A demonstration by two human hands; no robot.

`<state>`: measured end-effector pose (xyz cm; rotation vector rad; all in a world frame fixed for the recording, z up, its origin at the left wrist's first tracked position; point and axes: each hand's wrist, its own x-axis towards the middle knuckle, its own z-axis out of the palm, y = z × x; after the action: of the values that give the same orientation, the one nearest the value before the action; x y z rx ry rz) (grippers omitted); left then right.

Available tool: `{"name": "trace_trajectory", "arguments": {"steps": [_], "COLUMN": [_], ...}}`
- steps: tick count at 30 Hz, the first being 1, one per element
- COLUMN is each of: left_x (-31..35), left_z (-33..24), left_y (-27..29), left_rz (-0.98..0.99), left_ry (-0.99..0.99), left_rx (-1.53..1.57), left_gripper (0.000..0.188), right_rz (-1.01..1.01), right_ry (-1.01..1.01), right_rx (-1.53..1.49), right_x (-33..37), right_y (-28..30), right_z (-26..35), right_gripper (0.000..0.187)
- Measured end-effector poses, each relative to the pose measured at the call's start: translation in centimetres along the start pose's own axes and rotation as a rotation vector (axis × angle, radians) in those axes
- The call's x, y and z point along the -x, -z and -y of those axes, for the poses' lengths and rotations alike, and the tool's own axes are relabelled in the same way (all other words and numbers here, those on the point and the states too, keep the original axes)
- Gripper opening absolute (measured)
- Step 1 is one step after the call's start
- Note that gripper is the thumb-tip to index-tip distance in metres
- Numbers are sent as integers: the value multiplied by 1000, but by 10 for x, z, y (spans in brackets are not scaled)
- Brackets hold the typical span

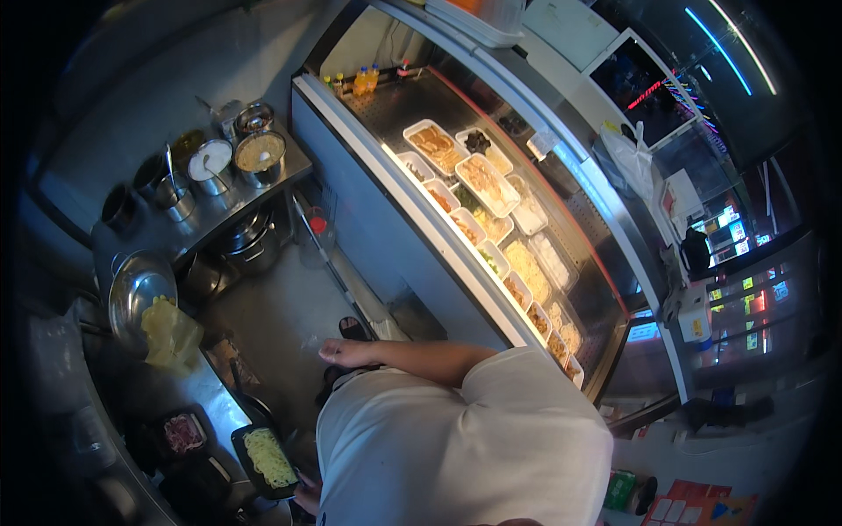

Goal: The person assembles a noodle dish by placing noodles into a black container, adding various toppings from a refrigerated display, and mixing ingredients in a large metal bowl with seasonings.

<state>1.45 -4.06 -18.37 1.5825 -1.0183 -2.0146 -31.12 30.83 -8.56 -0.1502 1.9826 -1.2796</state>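
Note:
At the lower left, a black rectangular tray (239, 445) holds a heap of pale yellow-green shreds (269, 458), shredded vegetable or noodles. My left hand (306, 494), partly hidden by my white shirt, is closed at the tray's near edge. My right arm reaches across the middle, away from the display case. Its hand (347, 352) hangs above the floor with the fingers curled in. A faint clear glint, perhaps thin plastic, shows by the fingertips. Beyond the tray, a dish of purplish-red shreds (183, 433) sits on the steel counter (216, 399).
A steel bowl (132, 294) and a yellowish plastic bag (169, 335) lie at the counter's far end. Steel pots (260, 159) of seasonings stand on a shelf. The lit display case (412, 237) on the right holds several food trays (488, 186). A long-handled pole (326, 259) leans beside it.

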Motion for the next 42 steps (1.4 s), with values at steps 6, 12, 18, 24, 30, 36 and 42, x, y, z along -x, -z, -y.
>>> {"name": "trace_trajectory", "arguments": {"steps": [6,12,18,24,30,36,42], "left_x": [11,29,91,89,125,138,176], "left_z": [-25,-77,-107,-70,-46,-25,-12], "left_y": [11,-89,-236,-304,-324,-327,-339], "left_rz": [241,439,719,933,1037,1041,1020], "left_ry": [154,27,125,248,378,427,392], "left_rx": [149,-155,-222,-287,-302,-398,-398], "left_gripper": [51,28,28,43,46,30,29], "right_rz": [-56,-191,-473,-921,-975,-853,-784], "right_ry": [-72,79,78,110,4,201,273], "right_rx": [-141,-115,-311,-414,-715,-1301,-1311], "right_x": [13,42,123,174,198,262,287], "right_y": [-15,-29,-3,-8,6,45,86], "right_z": [-26,-57,-54,-82,-108,-45,-61], "right_gripper": [66,52,37,28,37,62,63]}}
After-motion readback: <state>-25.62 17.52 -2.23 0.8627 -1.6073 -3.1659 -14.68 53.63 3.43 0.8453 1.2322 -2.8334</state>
